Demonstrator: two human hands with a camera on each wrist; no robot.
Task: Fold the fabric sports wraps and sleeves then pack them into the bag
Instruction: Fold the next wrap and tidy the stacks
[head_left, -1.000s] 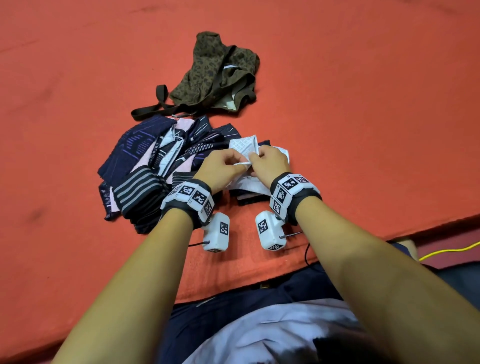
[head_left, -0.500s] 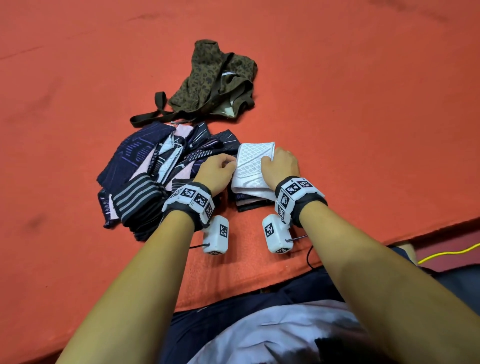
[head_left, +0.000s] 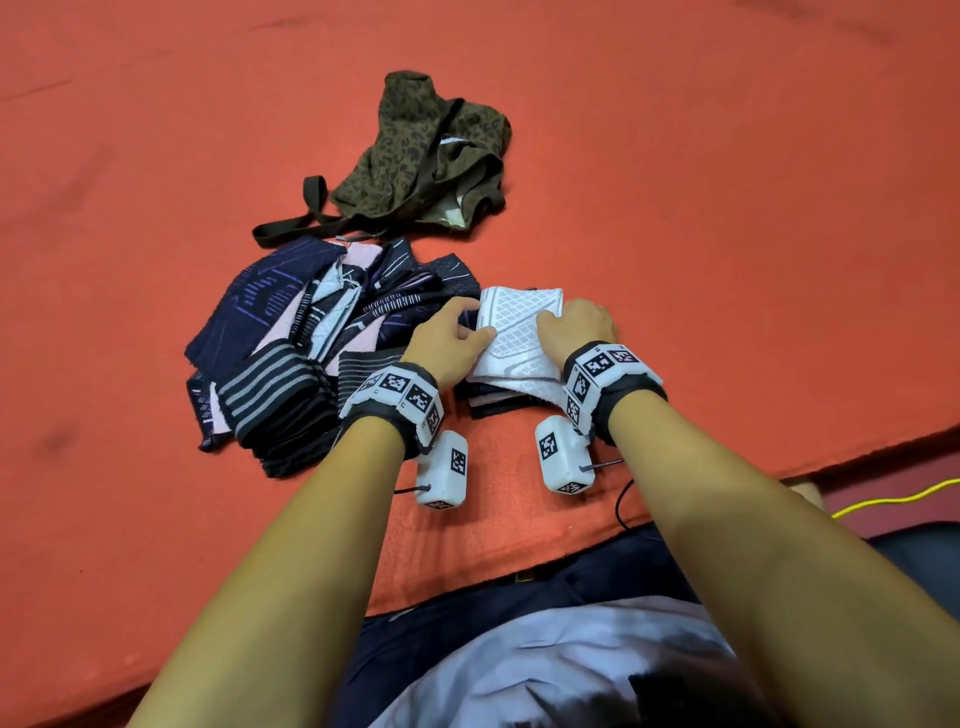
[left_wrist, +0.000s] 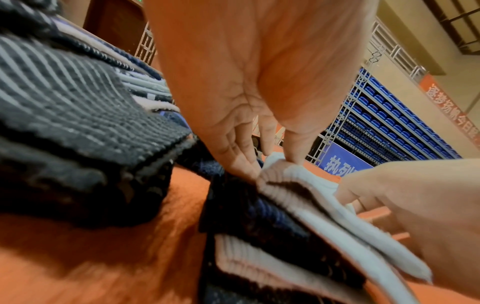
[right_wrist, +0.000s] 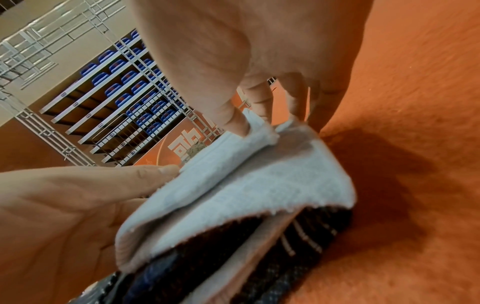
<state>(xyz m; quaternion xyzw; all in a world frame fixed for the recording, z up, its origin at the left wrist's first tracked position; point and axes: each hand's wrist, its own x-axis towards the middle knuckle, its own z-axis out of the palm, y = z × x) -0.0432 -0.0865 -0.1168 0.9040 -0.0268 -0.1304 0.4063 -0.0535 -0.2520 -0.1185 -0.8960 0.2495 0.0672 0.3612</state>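
Near the front edge of the orange counter (head_left: 727, 208), the folded white sleeve (head_left: 519, 332) lies atop a small dark folded stack, between both hands. Left hand (head_left: 447, 343) pinches its left edge; right hand (head_left: 574, 325) pinches its right edge. Beyond lies the camouflage bag (head_left: 415, 156).

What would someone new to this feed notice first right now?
Both hands, left hand and right hand, pinch the side edges of a folded white sleeve lying on a small dark stack at the near edge of the orange mat. To its left sits a heap of navy and striped wraps, and beyond it a crumpled olive patterned bag.
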